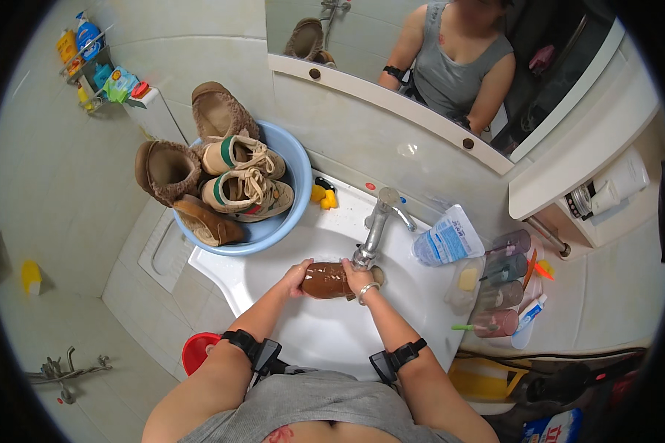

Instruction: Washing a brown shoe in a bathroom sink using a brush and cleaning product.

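Over the white sink (288, 325) I hold a wet brown shoe (326, 281) sideways under the chrome faucet (377, 229). My left hand (297, 278) grips its left end. Around its right end, just below the spout, is my right hand (357, 278), with a bracelet at the wrist. Part of the shoe is hidden behind that hand. Whether water is running I cannot tell. To the upper left, a blue basin (297, 166) holds beige lace-up sneakers (247, 188) with green trim and brown fleece-lined shoes (168, 173).
Right of the faucet are a clear-and-blue pouch (449, 238), a soap dish (465, 280) and several cups (496, 323). Small yellow ducks (325, 197) sit on the sink's back ledge. A mirror (362, 44) hangs above, and a red bucket (197, 353) is at lower left.
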Motion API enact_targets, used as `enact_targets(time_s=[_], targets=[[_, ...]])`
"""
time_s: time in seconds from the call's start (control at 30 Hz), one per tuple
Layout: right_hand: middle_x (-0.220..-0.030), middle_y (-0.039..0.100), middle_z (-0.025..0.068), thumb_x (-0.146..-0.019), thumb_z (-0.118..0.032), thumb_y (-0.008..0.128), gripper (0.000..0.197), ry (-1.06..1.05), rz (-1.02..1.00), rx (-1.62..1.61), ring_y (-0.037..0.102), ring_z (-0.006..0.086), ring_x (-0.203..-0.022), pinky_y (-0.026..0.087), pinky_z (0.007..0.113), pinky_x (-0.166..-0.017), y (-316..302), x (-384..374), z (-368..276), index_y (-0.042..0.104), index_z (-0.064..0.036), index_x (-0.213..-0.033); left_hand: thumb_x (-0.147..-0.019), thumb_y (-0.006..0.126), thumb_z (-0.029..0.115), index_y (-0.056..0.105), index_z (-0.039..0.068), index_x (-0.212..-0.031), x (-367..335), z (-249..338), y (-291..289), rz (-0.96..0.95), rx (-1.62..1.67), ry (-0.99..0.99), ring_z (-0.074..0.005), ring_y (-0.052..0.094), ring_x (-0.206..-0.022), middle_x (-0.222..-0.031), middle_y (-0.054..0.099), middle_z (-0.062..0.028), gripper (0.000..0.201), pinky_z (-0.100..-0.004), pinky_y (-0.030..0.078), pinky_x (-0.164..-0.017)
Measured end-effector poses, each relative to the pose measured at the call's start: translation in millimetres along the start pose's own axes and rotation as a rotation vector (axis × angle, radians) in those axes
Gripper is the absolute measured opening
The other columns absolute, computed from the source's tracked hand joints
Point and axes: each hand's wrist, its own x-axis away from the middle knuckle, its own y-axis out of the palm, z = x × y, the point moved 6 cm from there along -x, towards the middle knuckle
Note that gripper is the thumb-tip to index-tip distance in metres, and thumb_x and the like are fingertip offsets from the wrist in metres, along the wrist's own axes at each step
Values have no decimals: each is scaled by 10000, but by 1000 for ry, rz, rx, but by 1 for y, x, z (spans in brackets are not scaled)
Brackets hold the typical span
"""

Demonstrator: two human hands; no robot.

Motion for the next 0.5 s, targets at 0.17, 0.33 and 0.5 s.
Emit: enact_targets(time_s=[0.17,0.33,0.5], targets=[[-1060,593,212,-830,-535,509,553,-24,-223,211,568,345,-1012,438,365,-865,-42,0,34,573,-77,-1133,-876,446,424,516,77,-1153,-11,-3,-33,-5,66,36,-267,570,-1018,-1119,575,-106,449,-487,486,-820],[-1208,520,135,-850,-487,534,559,201,-44,-549,521,325,-1094,440,435,-884,-56,24,80,453,-102,-1247,-875,437,444,522,95,-1168,-1,-5,-15,-31,44,-61,-257,548,-1066,-1168,563,-80,463,-468,454,-885],[-1242,486,158,-905,-410,490,523,246,-373,-1426,497,346,-1136,425,583,-892,-33,38,59,386,-57,-1276,-865,437,514,512,79,-1189,6,-8,26,4,88,-158,-297,511,-1112,-1227,506,-146,547,-446,436,-909]])
